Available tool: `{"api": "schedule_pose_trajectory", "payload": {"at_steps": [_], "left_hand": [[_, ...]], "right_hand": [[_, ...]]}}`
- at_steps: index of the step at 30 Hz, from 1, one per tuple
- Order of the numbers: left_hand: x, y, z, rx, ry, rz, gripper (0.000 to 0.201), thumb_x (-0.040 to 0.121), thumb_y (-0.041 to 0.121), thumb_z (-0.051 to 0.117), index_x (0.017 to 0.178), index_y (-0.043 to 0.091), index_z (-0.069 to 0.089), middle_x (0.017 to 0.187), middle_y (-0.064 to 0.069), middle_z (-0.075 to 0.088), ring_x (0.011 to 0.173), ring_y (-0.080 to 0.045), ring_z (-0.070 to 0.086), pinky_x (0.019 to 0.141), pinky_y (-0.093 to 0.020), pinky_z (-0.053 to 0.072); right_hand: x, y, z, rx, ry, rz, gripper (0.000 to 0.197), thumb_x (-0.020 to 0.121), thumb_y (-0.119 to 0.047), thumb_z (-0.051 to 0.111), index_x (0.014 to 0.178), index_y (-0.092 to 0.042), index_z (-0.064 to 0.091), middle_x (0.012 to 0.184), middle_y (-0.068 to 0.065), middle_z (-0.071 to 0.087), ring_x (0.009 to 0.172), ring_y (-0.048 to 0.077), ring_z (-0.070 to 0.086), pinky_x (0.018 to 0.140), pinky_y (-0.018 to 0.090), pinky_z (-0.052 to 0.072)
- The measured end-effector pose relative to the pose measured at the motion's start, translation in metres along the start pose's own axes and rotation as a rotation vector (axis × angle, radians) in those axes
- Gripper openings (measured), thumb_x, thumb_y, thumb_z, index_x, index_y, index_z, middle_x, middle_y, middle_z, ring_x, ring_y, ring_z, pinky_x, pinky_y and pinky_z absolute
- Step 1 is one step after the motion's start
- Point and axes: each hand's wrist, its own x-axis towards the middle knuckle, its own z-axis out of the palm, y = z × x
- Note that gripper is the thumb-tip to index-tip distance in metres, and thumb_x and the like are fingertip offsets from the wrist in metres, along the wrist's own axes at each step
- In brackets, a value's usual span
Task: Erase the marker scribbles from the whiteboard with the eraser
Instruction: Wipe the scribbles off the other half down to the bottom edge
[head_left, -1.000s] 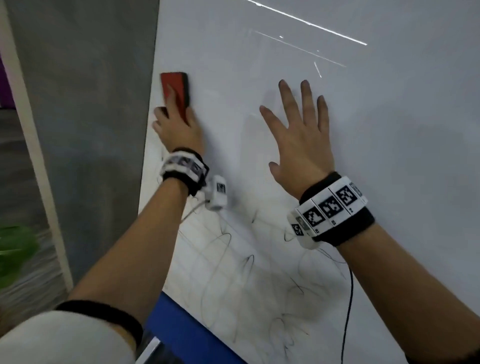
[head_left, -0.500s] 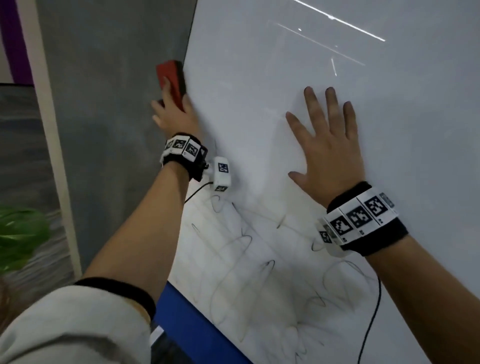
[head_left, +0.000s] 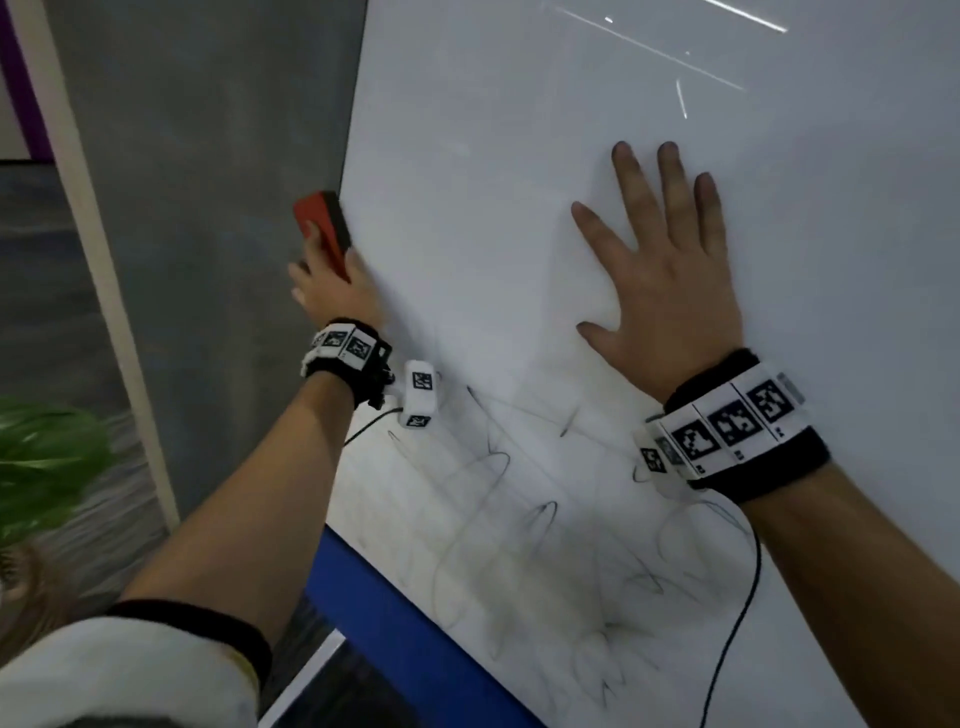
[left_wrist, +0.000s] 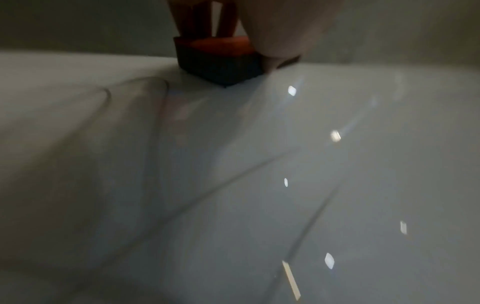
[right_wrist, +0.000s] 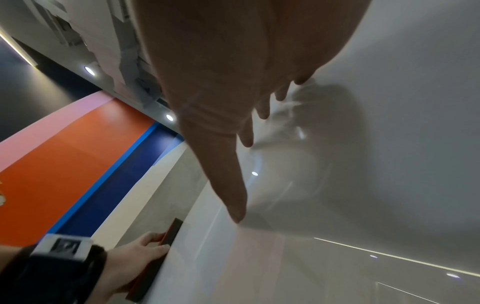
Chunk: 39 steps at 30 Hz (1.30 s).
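Note:
My left hand grips a red eraser with a dark felt face and holds it against the left edge of the whiteboard. The left wrist view shows the eraser from behind, felt on the board, fingers on its red back. The right wrist view also catches the eraser in my left hand. My right hand lies flat on the board with fingers spread. Black marker scribbles cover the board's lower part, below both wrists.
A grey wall lies left of the board's edge. A blue panel runs under the board. Green leaves show at the far left. A black cable hangs from my right wrist across the board.
My left hand has carried the eraser left from inside the board to its left edge. My right hand has stayed flat on the board.

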Motion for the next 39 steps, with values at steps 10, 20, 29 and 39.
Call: {"api": "schedule_pose_trajectory", "payload": {"at_steps": [10, 20, 29, 39], "left_hand": [[-0.125, 0.001, 0.009, 0.034, -0.15, 0.665, 0.052, 0.099, 0.028, 0.059, 0.148, 0.022, 0.044, 0.12, -0.013, 0.049, 0.102, -0.022, 0.043, 0.095, -0.028, 0.035], [-0.055, -0.041, 0.007, 0.023, -0.031, -0.215, 0.056, 0.102, 0.036, 0.049, 0.154, 0.022, 0.034, 0.136, -0.018, 0.044, 0.122, -0.042, 0.046, 0.102, -0.042, 0.038], [-0.113, 0.019, 0.016, -0.049, -0.095, 0.35, 0.055, 0.1, 0.039, 0.056, 0.151, 0.025, 0.041, 0.121, -0.011, 0.046, 0.1, -0.02, 0.036, 0.093, -0.029, 0.033], [-0.074, -0.06, 0.01, 0.025, -0.017, -0.322, 0.055, 0.104, 0.038, 0.047, 0.154, 0.022, 0.032, 0.139, -0.017, 0.043, 0.123, -0.041, 0.046, 0.1, -0.035, 0.037]], "right_hand": [[-0.011, -0.016, 0.014, 0.051, 0.018, 0.022, 0.1, 0.072, -0.043, 0.082, 0.156, -0.023, 0.033, 0.169, 0.016, 0.002, 0.154, 0.043, 0.0, 0.123, 0.056, -0.002], [-0.027, -0.018, 0.025, 0.029, -0.031, 0.002, 0.099, 0.074, -0.041, 0.082, 0.157, -0.023, 0.031, 0.169, 0.014, 0.0, 0.154, 0.041, -0.001, 0.124, 0.055, -0.002], [-0.03, -0.024, 0.021, 0.039, -0.008, 0.0, 0.095, 0.074, -0.041, 0.082, 0.155, -0.024, 0.036, 0.169, 0.015, 0.002, 0.154, 0.042, 0.0, 0.124, 0.055, -0.001], [-0.032, -0.017, 0.022, 0.007, -0.07, -0.007, 0.094, 0.072, -0.038, 0.084, 0.153, -0.025, 0.037, 0.168, 0.016, 0.001, 0.154, 0.042, 0.001, 0.124, 0.055, 0.001]]}}
